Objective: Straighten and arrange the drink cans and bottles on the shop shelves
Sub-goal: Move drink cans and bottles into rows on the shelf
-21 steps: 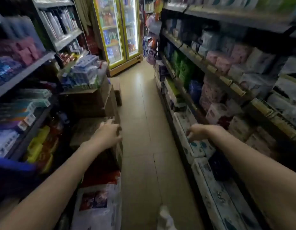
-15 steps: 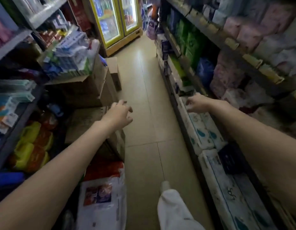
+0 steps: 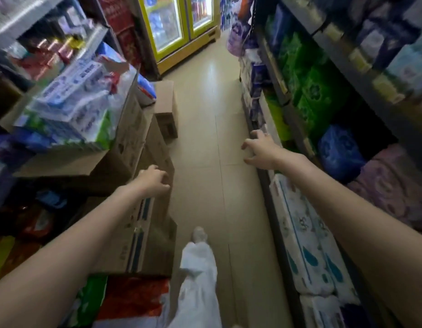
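1. Nearest, a leg in pale trousers (image 3: 200,278) steps forward along the tiled aisle floor (image 3: 205,129), foot ahead of the knee.
2. The left hand (image 3: 154,179) hangs over the edge of the stacked cartons (image 3: 143,214) on the left. Its fingers are loosely curled and hold nothing; whether they touch the cardboard I cannot tell.
3. The right hand (image 3: 261,149) is a little further out, beside the lower right shelf (image 3: 264,176). Its fingers are spread and bent like a claw, gripping nothing, just beside the shelf front.
4. On that shelf near the right arm lie white tissue packs (image 3: 307,252); beyond them sit a blue bundle (image 3: 338,150) and green packs (image 3: 311,91). No drinks there.
5. A top carton on the left holds boxed goods (image 3: 72,100), blue and white, piled loosely above its rim.
6. The drinks (image 3: 167,22) lie straight ahead, well beyond both hands, inside the yellow-framed cooler (image 3: 181,50) at the end of the aisle. They stand on its lit shelves behind shut glass doors; the blur hides which are cans and which bottles.
7. My judgement: the coming move turns on this gap. The aisle's long axis runs from the hands to the cooler, so walking comes first. The right hand is slightly nearer, and a door needs opening before any straightening.
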Demonstrator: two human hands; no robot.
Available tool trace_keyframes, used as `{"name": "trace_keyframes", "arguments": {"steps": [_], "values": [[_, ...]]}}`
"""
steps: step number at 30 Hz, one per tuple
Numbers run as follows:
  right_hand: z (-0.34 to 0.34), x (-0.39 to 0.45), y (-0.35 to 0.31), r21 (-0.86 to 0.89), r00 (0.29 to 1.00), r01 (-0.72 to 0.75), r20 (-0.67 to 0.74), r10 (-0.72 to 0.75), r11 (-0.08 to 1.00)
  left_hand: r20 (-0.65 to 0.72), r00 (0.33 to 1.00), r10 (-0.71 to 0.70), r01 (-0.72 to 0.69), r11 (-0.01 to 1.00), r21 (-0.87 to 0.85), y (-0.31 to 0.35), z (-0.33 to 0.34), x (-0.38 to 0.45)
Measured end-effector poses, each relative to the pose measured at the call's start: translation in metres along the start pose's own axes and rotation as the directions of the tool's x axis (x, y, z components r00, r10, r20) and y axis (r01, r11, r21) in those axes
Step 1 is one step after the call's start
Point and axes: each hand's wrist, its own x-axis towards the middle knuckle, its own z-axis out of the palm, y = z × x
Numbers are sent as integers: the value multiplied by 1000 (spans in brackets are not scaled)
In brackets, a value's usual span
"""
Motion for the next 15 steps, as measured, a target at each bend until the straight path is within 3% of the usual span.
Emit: {"name": "trace_keyframes", "arguments": {"steps": [3,8,12,15], "values": [[-35,89,6,-19,998,11,-67,-12,1000,-126,987,103,-114,990,-81,19,-33,82],[-118,199,11,157,969,75,-245,-35,985,-391,864,316,-374,924,-79,44,-131,202],[-179,261,40,223,969,59,-248,-2,973,-461,791,401,-476,878,-52,51,-210,288],[-224,332,75,219,954,-43,-282,106,975,-459,793,401,-457,890,-11,55,-257,370]]}}
